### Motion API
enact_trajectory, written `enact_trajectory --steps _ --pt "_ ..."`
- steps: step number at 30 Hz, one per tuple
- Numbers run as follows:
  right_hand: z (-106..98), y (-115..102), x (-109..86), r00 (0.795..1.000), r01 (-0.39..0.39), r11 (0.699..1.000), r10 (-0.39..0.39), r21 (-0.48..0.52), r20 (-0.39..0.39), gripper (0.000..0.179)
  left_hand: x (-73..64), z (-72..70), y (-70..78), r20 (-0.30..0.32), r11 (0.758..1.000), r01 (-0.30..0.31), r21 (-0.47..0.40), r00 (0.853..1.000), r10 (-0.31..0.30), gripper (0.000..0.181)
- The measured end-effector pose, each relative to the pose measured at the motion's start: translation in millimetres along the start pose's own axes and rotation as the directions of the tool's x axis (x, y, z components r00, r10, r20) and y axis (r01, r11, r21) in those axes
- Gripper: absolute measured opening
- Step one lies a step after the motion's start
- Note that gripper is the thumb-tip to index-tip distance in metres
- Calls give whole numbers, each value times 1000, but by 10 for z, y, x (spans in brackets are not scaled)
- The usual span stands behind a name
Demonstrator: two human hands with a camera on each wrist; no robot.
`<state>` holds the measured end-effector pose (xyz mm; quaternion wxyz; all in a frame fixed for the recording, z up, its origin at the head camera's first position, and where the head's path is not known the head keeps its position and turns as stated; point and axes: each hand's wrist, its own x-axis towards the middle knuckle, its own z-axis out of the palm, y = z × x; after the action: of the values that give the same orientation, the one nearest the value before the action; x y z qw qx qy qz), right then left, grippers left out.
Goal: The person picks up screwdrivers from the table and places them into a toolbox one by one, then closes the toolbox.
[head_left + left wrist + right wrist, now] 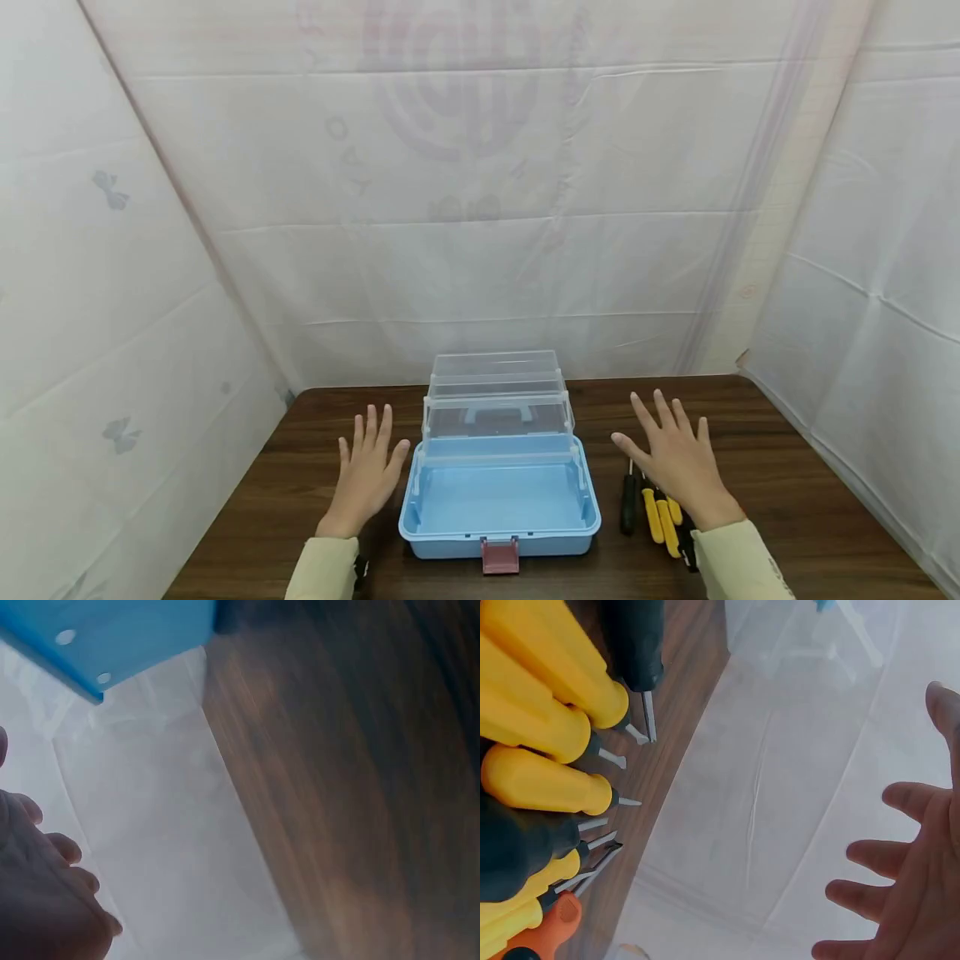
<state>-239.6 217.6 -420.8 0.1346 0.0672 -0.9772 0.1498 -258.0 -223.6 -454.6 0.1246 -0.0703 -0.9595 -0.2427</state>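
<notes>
Head view: a light-blue box (pixel 442 547) with clear lid (pixel 495 367) raised and pink latch (pixel 500 557), bare inside, sits on the desk (pixel 315 458) between left grip (pixel 365 483) and right grip (pixel 682 462), both splayed, holding nothing. Left wrist: the box's blue side. Right wrist: yellow- and black-handled screwdrivers (pixel 547 780), right of the box.

Head view high, forward-down; wrist views low, close, facing sheeting (pixel 165 825); all share box (pixel 442 548).
</notes>
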Motion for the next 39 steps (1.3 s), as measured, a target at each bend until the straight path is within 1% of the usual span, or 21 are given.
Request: enact_trajectory --steps 2,6,9,12,14,16,21,23,26,29,30,34,36,38,39 --pt "-25 39 -8 1000 -10 1000 10 16 14 79 0 -17 -21 22 996 17 -83 1000 -15 70" --pt "-72 139 -21 998 -38 998 36 47 51 78 -4 -29 -57 75 973 59 -225 996 -43 71" --pt "-112 234 -35 996 -58 997 53 57 73 78 -15 -23 -65 119 942 111 -316 990 -77 70" --pt "-153 346 -56 993 -75 994 67 77 100 80 -32 -13 -62 162 902 176 -394 980 -120 69" --pt "-179 427 -74 988 -92 991 79 95 130 83 -42 -1 -54 187 863 210 -459 973 -138 69" --pt "-201 511 -94 978 -126 985 103 118 179 87 -48 14 -39 206 826 229 -514 968 -140 70" --pt "-227 728 -119 955 -182 969 135 166 263 87 -46 80 3 262 713 289 -639 953 -151 74" --pt "-221 812 -125 951 -193 964 139 180 277 85 -40 115 13 289 655 316 -686 945 -153 72" --pt "-205 919 -135 937 -229 954 161 196 311 84 -25 175 15 313 566 325 -758 942 -121 67" --pt "-185 1018 -147 914 -272 943 190 193 359 83 -13 229 12 330 485 330 -810 940 -88 64" --pt "-177 1048 -151 906 -284 940 198 189 374 82 -10 246 11 333 462 331 -823 939 -79 64" --pt "-143 1150 -179 887 -296 939 201 176 416 76 -18 298 6 354 394 354 -848 932 -75 66" --pt "-129 1184 -193 884 -293 940 197 175 423 74 -28 321 -1 350 365 355 -861 933 -82 65" --pt "-110 1217 -206 880 -292 940 191 179 434 73 -40 341 -6 343 330 353 -875 935 -93 64" --pt "-100 1234 -210 878 -290 940 185 183 442 73 -46 349 -4 340 318 353 -880 935 -99 63"
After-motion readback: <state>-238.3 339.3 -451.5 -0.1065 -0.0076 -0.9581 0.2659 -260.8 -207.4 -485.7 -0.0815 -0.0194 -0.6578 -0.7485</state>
